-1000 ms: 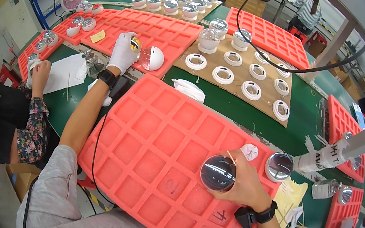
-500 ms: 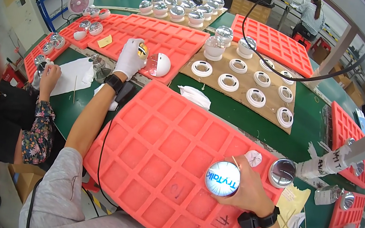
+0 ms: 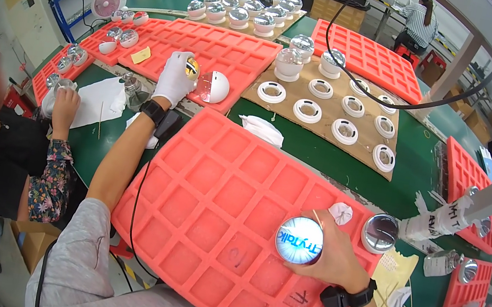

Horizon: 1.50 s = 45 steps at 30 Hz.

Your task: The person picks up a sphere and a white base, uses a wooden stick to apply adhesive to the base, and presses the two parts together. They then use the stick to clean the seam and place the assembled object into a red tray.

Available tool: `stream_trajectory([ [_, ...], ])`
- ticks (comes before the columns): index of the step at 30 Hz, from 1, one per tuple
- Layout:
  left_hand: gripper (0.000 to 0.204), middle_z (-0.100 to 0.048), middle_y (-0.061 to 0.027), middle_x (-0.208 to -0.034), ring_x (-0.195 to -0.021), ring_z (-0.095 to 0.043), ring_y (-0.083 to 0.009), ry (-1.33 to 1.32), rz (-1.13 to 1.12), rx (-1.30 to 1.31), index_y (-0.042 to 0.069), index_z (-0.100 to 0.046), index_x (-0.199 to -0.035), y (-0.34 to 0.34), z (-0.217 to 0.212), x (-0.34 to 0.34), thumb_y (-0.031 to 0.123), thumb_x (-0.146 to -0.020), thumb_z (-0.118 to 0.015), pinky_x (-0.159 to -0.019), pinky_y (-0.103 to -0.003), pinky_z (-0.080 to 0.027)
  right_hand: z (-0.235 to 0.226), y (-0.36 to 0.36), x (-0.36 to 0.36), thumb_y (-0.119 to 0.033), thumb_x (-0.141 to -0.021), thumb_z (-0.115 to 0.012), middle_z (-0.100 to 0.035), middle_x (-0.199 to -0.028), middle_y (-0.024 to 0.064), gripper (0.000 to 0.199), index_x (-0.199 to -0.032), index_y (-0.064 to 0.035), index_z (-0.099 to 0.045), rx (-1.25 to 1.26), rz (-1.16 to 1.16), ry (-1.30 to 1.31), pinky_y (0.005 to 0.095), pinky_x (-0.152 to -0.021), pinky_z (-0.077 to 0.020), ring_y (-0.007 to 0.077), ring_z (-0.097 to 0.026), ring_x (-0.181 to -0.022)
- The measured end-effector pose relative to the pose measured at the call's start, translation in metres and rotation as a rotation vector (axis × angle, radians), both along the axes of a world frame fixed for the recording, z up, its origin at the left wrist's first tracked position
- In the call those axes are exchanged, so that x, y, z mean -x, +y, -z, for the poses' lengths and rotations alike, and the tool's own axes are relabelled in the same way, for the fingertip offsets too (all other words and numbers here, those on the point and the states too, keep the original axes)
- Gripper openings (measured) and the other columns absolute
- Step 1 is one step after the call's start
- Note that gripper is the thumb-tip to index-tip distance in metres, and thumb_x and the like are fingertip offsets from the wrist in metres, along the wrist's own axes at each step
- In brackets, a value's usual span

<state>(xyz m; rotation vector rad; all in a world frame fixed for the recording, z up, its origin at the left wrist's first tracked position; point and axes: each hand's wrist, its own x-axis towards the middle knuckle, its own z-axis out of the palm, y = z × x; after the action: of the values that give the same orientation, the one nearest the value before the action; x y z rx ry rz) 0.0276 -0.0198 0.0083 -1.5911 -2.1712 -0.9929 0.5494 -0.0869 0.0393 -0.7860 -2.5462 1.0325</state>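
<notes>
A: What is lying around the large coral-red foam tray with square pockets [image 3: 219,195]?

B: It is sitting on the green tabletop [image 3: 323,160]. Just beyond its far edge a crumpled white cloth [image 3: 262,130] is lying, and past that a brown cardboard sheet [image 3: 333,106] is carrying white plastic rings [image 3: 307,110]. At the tray's right corner a shiny round metal cap [image 3: 380,233] is resting beside a small wad of white paper [image 3: 341,212]. Left of the tray another person's hand [image 3: 63,105] is resting by a white sheet of paper [image 3: 100,101].

A: And the hands?

B: The right hand [image 3: 332,261] is gripping a round glossy disc-faced lamp [image 3: 299,240] over the tray's near right pockets, its flat face turned up. The gloved left hand [image 3: 175,78] is reaching well beyond the tray's far left corner, fingers closed around a small yellow part [image 3: 192,67], touching a white half-dome with a clear cover [image 3: 212,86] on a second red tray [image 3: 212,49].

A: Anything blocking?

B: A black cable [image 3: 139,200] is running along the left forearm across the tray's left edge.
</notes>
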Motion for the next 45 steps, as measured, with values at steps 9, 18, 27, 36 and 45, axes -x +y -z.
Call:
stream_trajectory([
  [9, 0.062, -0.057, -0.0202, -0.128, -0.12, -0.058, -0.0402, -0.026, -0.024, 0.01, 0.006, -0.058, -0.129, 0.001, 0.001, 0.001, -0.001, -0.072, -0.079, -0.101, -0.043, -0.05, 0.001, 0.001, 0.0, -0.032, -0.061, -0.097, -0.058, -0.127, 0.0167, 0.097, -0.139, -0.0038, -0.047, -0.015, -0.008, 0.042, 0.0423, -0.096, -0.0526, 0.0355, -0.063, -0.116],
  [18, 0.06, -0.057, -0.0206, -0.127, -0.12, -0.058, -0.0406, -0.013, -0.017, 0.001, 0.006, -0.058, -0.129, 0.003, 0.0, 0.002, 0.0, -0.073, -0.079, -0.101, -0.043, -0.05, -0.002, 0.0, 0.001, -0.031, -0.061, -0.097, -0.058, -0.129, 0.0176, 0.098, -0.14, -0.0029, -0.046, 0.005, -0.003, 0.017, 0.0426, -0.097, -0.0523, 0.0361, -0.063, -0.117],
  [27, 0.056, -0.058, -0.0221, -0.127, -0.12, -0.058, -0.0413, -0.006, -0.007, 0.003, 0.004, -0.058, -0.128, -0.001, 0.001, -0.002, 0.0, -0.076, -0.077, -0.102, -0.044, -0.049, 0.001, -0.002, -0.002, -0.032, -0.062, -0.097, -0.058, -0.132, 0.018, 0.099, -0.142, -0.004, -0.045, -0.004, -0.012, 0.033, 0.0431, -0.098, -0.0523, 0.037, -0.063, -0.118],
  [36, 0.055, -0.059, -0.0229, -0.122, -0.116, -0.058, -0.0416, 0.108, 0.057, -0.087, 0.003, -0.058, -0.127, 0.019, 0.023, 0.026, 0.006, -0.076, -0.078, -0.102, -0.044, -0.049, -0.005, 0.002, 0.002, -0.03, -0.062, -0.097, -0.058, -0.13, 0.0161, 0.096, -0.141, -0.0057, -0.048, -0.043, -0.03, 0.036, 0.0436, -0.095, -0.0533, 0.0375, -0.065, -0.116],
  [45, 0.061, -0.058, -0.0211, -0.125, -0.12, -0.057, -0.0406, 0.078, 0.048, -0.068, 0.005, -0.058, -0.129, 0.01, 0.019, 0.02, 0.004, -0.072, -0.079, -0.104, -0.044, -0.048, 0.003, -0.004, 0.003, -0.027, -0.06, -0.096, -0.061, -0.123, 0.0149, 0.09, -0.136, -0.008, -0.052, 0.008, 0.011, 0.038, 0.0427, -0.092, -0.0539, 0.0361, -0.066, -0.112],
])
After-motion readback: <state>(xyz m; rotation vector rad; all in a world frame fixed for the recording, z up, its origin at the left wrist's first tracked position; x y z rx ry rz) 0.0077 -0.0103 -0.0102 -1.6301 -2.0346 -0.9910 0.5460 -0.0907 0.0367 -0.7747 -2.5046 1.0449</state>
